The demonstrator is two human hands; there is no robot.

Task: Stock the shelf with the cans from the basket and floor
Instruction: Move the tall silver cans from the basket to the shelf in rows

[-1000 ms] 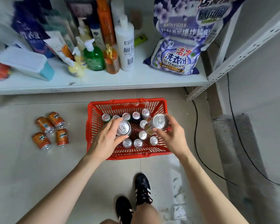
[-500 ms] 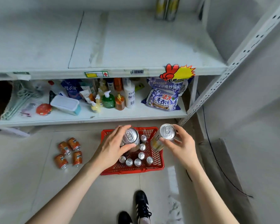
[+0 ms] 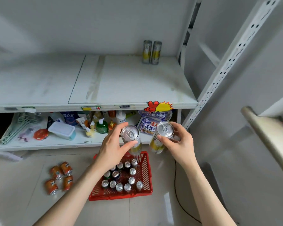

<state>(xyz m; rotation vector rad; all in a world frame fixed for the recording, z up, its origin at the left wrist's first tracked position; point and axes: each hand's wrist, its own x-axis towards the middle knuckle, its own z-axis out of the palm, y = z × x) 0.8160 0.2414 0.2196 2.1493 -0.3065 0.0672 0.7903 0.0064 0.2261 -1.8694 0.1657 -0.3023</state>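
My left hand [image 3: 112,148] grips a tall silver and yellow can [image 3: 130,135] by its upper part. My right hand [image 3: 179,145] grips a second can of the same kind [image 3: 163,132]. Both cans are held upright in the air, below the front edge of the white middle shelf [image 3: 129,82]. Two matching tall cans [image 3: 151,52] stand at the back right of that shelf. Below my hands a red basket [image 3: 145,190] sits on the floor with several cans [image 3: 121,178] standing in it. Several orange cans [image 3: 60,177] lie on the floor to its left.
The lower shelf [image 3: 69,142] holds bottles, a green soap dispenser [image 3: 102,126], a lidded box [image 3: 62,130], hangers [image 3: 16,126] and a detergent bag [image 3: 151,123]. A perforated white upright [image 3: 222,70] stands at the right, a rail [image 3: 268,136] further right. A black cable [image 3: 176,185] runs along the floor.
Both hands have lifted their cans up out of the basket toward the middle shelf. The view has tilted upward, so the middle shelf and its two cans now show.
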